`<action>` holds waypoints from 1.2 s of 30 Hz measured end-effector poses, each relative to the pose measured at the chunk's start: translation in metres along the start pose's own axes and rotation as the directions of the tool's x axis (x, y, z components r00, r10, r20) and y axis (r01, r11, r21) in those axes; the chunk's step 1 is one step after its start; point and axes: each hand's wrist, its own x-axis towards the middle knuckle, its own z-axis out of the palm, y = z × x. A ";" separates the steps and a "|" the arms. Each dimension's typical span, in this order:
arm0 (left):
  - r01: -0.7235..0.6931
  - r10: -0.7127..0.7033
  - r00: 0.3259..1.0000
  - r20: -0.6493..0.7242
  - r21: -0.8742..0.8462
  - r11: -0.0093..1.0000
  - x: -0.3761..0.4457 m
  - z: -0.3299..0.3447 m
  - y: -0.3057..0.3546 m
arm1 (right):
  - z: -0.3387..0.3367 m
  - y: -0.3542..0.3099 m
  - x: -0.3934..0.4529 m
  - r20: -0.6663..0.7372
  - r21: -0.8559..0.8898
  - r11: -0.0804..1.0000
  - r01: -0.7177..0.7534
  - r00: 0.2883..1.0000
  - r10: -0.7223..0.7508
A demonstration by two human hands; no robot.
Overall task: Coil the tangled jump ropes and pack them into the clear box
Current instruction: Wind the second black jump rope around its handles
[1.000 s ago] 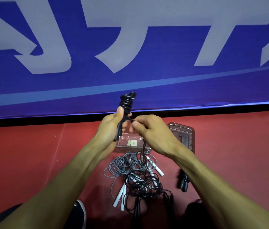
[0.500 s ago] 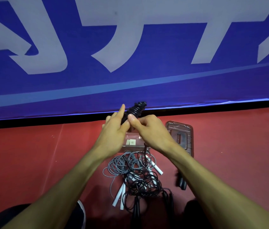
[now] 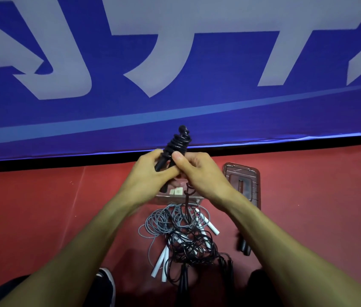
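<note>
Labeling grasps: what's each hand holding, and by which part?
Left hand grips the black jump rope by its handles; right hand pinches its cord beside them.

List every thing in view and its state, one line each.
Black jump rope: partly coiled round its handles, tail hanging.
Left hand: grips the handles.
Right hand: pinches the cord.
Clear box: open, on the floor.
Box lid: off, lying beside the box.
Grey and black ropes: tangled on the floor.
</note>
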 end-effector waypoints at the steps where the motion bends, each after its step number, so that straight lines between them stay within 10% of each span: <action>1: 0.057 -0.050 0.995 0.087 -0.071 0.996 -0.002 -0.001 0.001 | -0.001 0.001 0.000 0.015 -0.016 1.000 0.010 1.000 -0.010; 6: -0.079 0.097 0.995 -0.032 0.364 0.928 -0.001 0.006 -0.005 | -0.002 -0.001 -0.004 -0.110 -0.390 0.919 -0.064 0.994 0.022; 10: -0.229 0.229 0.971 0.071 0.565 0.793 -0.004 0.016 -0.008 | 0.005 -0.005 -0.008 -0.075 -0.324 0.945 -0.050 0.997 0.027; 19: -0.048 0.043 0.992 0.116 0.038 0.998 -0.002 0.009 -0.005 | -0.013 -0.002 -0.003 -0.022 -0.139 0.982 -0.127 0.992 0.125; 30: 0.002 0.001 0.999 -0.051 0.058 0.998 -0.006 0.010 -0.005 | -0.013 -0.002 -0.007 -0.077 -0.439 0.885 -0.156 0.988 0.135; 36: -0.121 0.179 0.978 -0.108 0.405 0.906 -0.005 0.011 -0.002 | -0.006 -0.014 -0.012 -0.003 -0.308 0.951 -0.027 1.000 0.027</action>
